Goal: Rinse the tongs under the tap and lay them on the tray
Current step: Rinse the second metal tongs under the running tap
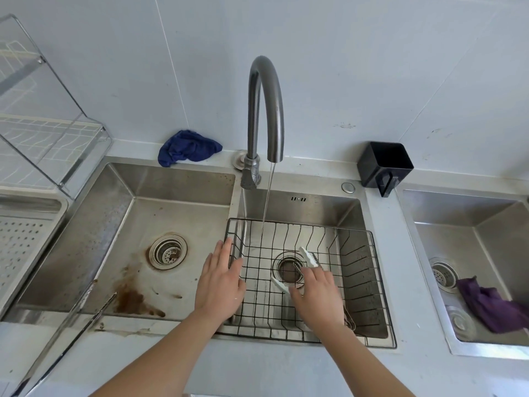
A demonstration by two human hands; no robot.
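Count: three steel basins, one tap (266, 110), one wire basket (380, 285), one pair of tongs (309, 257), two cloths, one black container (385, 164), one dish rack (51, 133), one tray (20, 242).

Containers:
- Left basin (177, 184): holds a drain strainer (168, 251). Brown stains mark its floor near the front.
- Middle basin (323, 204): holds the black wire basket, which fills most of it. The tongs lie inside the basket, over the basin's drain (287, 270).
- Right basin (463, 213), set apart across a strip of counter (383, 242): holds the purple cloth (486, 305), crumpled on its floor at the right.
- Black container: stands on the counter to the right of the tap, open end facing the viewer; its contents cannot be told.
- The blue cloth (186, 147) lies bunched on the far counter edge, left of the tap.
- The perforated tray sits at the far left, below the dish rack.

Tap: a thin stream of water (267, 196) runs down to the far left part of the basket. The tongs lie nearer and to the right of it, apart from the stream.

Tongs: metal arms with white tips. The arms are spread, one tip pointing far, the other pointing left.

Grip state:
- Right hand (317, 296): grasping the tongs, fingers over the far arm, thumb by the near arm.
- Left hand (220, 282): released, fingers straight, at the basket's left rim.
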